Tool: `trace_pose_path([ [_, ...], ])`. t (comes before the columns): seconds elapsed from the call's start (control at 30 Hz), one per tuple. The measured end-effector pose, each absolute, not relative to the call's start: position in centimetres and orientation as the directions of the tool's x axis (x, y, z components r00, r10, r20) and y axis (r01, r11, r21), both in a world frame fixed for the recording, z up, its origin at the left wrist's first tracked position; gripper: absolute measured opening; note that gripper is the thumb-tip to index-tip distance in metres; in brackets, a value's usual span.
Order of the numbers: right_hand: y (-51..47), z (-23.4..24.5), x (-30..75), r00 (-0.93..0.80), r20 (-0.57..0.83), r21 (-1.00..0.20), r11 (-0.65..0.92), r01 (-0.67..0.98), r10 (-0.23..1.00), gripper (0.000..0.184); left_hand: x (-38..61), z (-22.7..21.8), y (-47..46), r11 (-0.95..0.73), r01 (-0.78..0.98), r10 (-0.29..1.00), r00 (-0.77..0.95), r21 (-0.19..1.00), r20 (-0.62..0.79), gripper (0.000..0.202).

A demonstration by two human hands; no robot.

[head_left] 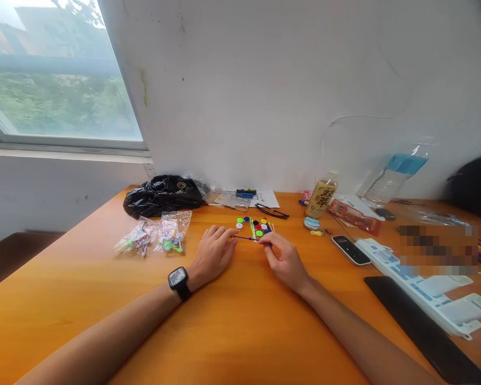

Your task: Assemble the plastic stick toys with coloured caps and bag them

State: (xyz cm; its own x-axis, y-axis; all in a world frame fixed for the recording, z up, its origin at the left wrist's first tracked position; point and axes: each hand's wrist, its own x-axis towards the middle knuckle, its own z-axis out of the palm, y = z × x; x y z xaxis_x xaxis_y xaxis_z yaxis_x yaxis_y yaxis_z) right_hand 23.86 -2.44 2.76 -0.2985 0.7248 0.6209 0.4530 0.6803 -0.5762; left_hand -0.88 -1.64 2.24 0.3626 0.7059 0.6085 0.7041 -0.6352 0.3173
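A thin blue plastic rod spans the gap between my two hands, low over the table. Its left end lies between the thumb and index fingertip of my left hand, whose other fingers rest stretched out; a black smartwatch is on that wrist. Thumb and index finger of my right hand pinch the rod's right end, where the fingers partly hide it. Just beyond the rod lies a group of small colourful plastic parts: a green disc, a red disc, a blue disc and several sticks.
Left of my hands lie two clear bags of plastic parts. Behind them is a black plastic bag. Black glasses, a drink bottle, a round tin, a phone-like device and a power strip stand rightward.
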Motion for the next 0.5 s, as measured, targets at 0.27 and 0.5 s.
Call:
trace_pose_path([
  [0.27,-0.8,1.5,24.6,-0.179,0.599,-0.572,0.573,0.587,0.781,0.019,-0.4,3.0,-3.4,-0.763,0.432,0.646,0.531,0.48,0.548,0.021],
  [0.5,-0.6,0.8,24.0,-0.274,0.571,-0.437,0.568,0.697,0.774,0.038,0.8,1.9,-4.3,-0.781,0.379,0.583,0.727,0.496,0.362,0.048],
])
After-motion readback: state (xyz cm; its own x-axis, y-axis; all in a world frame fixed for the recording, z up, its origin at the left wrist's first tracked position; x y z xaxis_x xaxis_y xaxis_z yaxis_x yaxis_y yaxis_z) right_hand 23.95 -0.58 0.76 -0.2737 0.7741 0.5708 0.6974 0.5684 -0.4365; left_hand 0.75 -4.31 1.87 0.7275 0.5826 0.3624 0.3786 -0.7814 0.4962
